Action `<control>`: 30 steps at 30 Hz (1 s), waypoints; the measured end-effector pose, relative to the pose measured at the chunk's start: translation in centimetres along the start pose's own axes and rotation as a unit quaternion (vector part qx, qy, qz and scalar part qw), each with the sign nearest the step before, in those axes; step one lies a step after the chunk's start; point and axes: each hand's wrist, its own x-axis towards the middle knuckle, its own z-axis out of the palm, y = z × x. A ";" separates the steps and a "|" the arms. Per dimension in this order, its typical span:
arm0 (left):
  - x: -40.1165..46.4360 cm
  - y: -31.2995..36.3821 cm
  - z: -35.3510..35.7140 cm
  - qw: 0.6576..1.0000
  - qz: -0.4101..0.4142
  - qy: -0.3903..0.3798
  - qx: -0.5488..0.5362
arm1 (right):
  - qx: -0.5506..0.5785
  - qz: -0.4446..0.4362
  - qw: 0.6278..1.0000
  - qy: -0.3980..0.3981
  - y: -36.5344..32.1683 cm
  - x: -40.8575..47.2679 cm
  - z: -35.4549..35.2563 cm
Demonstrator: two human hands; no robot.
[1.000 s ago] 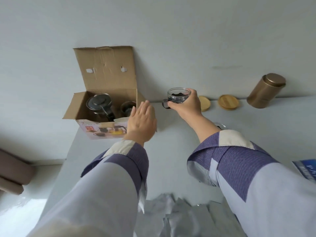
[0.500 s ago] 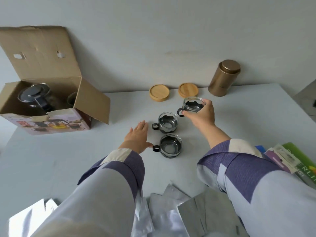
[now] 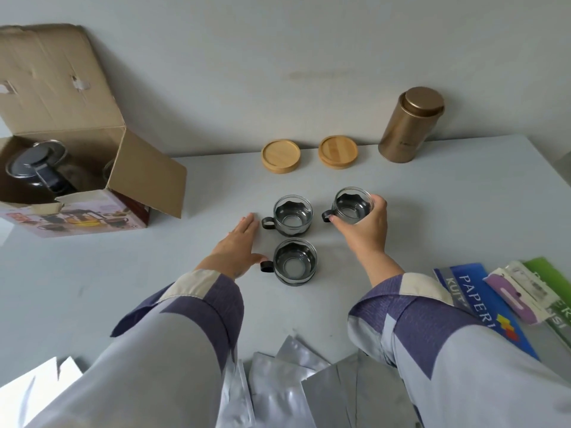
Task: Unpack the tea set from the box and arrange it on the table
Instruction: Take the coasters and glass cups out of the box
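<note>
Right hand grips the glass cup around its rim; likely light, fragile, slippery. Left hand lies flat, empty.

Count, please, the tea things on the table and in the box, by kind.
Glass cups on the table: 3, the last one in the right hand
Wooden coasters: 2
Gold canister: 1
Teapot in the box: 1
Total: 7

Soft even daylight, faint shadows on tabletop; glare patch bottom left; wide-angle bending at edges; mild softness
</note>
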 end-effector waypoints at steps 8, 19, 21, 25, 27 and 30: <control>0.2 -0.2 0.0 1.000 -0.003 -0.001 -0.001 | -0.017 -0.007 0.999 -0.049 0.2 -0.4 -0.4; 0.1 -0.3 -0.8 1.000 0.006 -0.016 0.020 | -0.181 -0.054 0.980 -0.064 -7.2 -2.8 -3.0; -0.4 -1.1 -1.7 1.000 0.007 0.008 0.027 | -0.214 -0.074 0.971 -0.081 -9.3 -3.4 -2.4; -2.4 -4.7 -5.4 0.993 0.005 0.111 0.025 | -0.261 -0.122 0.945 -0.154 -13.5 -5.3 1.3; -3.6 -7.4 -7.8 0.981 0.015 0.188 0.046 | -0.262 -0.153 0.934 -0.190 -15.7 -6.7 4.1; -5.1 -12.6 -11.4 0.954 0.012 0.285 0.088 | -0.227 -0.192 0.924 -0.240 -19.1 -9.2 8.9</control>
